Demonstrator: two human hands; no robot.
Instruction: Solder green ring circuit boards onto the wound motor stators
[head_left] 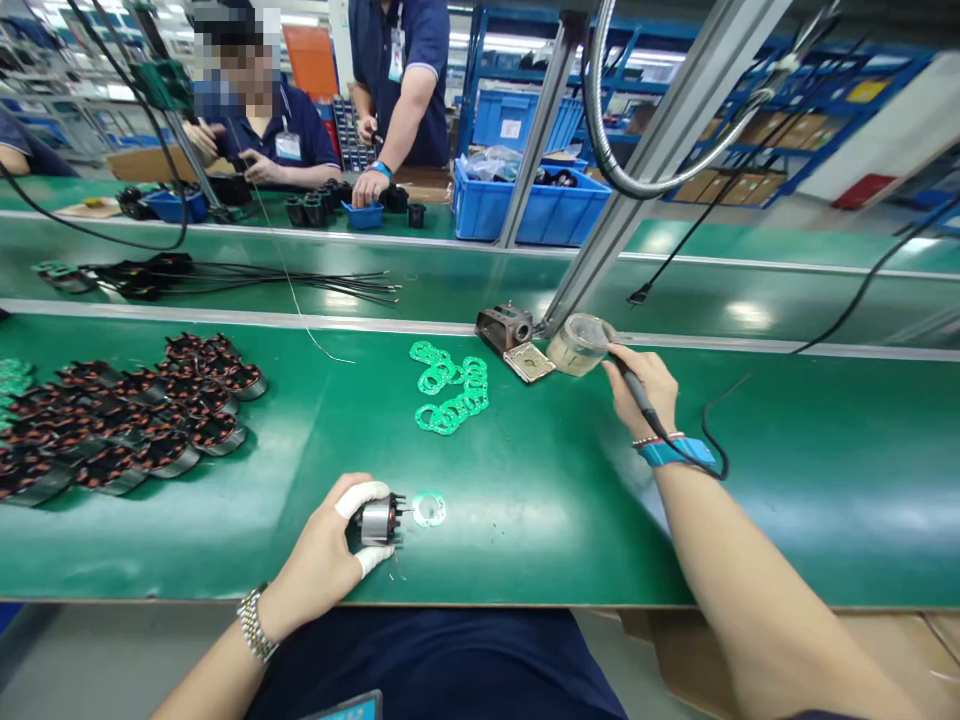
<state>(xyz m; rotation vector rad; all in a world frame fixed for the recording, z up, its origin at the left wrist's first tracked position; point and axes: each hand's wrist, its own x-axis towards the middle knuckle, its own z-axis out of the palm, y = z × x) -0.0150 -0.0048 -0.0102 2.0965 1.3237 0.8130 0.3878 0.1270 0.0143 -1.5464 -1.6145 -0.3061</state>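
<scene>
My left hand (330, 550), with white covers on thumb and forefinger, grips a metal motor stator (377, 521) on its side near the front edge of the green bench. Just right of its pins lies a single green ring board (430, 508). My right hand (646, 392) holds a soldering iron (637, 388) by its dark handle, its front end at a round clear jar (579, 345); the tip cannot be made out. Left of the jar are a soldering iron stand (505, 326) and a small tray (529, 363). Several green ring boards (452, 411) lie overlapping mid-bench.
Many wound stators (142, 420) cover the left of the bench. A thin wire (298, 310) hangs down to the bench top. A slanted metal post (637, 170) rises behind the stand. Across the bench, two people work near blue bins (525, 205).
</scene>
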